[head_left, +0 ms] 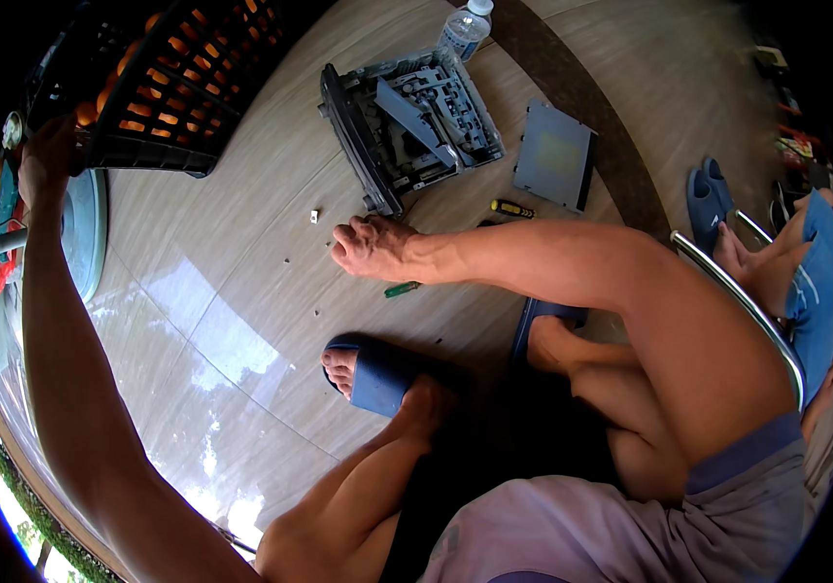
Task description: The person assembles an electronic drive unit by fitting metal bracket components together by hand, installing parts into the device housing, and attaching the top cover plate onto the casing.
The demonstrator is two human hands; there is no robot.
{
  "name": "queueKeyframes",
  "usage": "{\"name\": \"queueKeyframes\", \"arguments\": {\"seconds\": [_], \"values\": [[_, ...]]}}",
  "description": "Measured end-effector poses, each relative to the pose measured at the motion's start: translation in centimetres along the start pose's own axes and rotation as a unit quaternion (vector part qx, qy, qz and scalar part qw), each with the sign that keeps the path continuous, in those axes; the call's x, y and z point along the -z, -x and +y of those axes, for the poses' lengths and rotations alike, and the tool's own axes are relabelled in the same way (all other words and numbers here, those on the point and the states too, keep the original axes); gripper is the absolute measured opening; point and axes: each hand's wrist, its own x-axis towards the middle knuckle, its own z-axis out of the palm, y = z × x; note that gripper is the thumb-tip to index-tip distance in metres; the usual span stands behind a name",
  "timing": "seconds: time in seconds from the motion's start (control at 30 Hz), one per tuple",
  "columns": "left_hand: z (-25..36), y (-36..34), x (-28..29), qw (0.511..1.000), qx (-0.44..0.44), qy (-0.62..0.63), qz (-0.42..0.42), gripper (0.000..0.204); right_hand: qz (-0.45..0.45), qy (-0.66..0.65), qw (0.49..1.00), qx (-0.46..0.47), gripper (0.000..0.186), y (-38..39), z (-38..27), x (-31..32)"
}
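Fingers of our right hand (370,248) are curling down, tips pressing onto the tile floor (212,291) just below the near corner of the opened grey device (407,121); we're not seeing anything pinched between them, tho the fisheye is making that hard to tell for sure. Fingers of our left hand (44,160) are closing on smth at the lower left corner of the black slatted crate (169,83), but we can't tell exactly what they're gripping, since the rim is bending and darkening there.

Moving out from the right hand: a small green-handled tool (402,289) is lying on the floor just below the wrist, a yellow-and-black screwdriver (513,208) is lying to the right, near the device, and a tiny white bit (314,216) is sitting to the left. The device is lying w/ its insides showing, a flat grey cover panel (554,155) resting apart on its right, and a clear water bottle (465,27) standing just beyond it.

We're sitting low, our feet in blue slides (377,377) on the floor. At right, another person's feet are resting near a spare pair of blue sandals (706,199) and a chrome chair rail (742,296).
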Motion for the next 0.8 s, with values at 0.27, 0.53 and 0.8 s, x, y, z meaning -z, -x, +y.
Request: {"name": "queueKeyframes", "arguments": {"seconds": [0.27, 0.53, 0.8], "values": [[-0.5, -0.5, 0.0, 0.999, -0.002, -0.028, -0.023, 0.052, -0.012, 0.052, 0.991, 0.122, 0.015, 0.3, 0.9, 0.4], [1.1, -0.1, 0.2, 0.997, -0.005, -0.037, -0.069, 0.037, -0.229, -0.083, 0.963, 0.112, 0.017, -2.7, 3.3, 5.6], [-1.7, -1.7, -1.8, 0.997, -0.007, -0.058, -0.058, 0.042, -0.236, 0.055, 0.962, 0.130, 0.024, -4.4, 5.4, 6.7]]}}
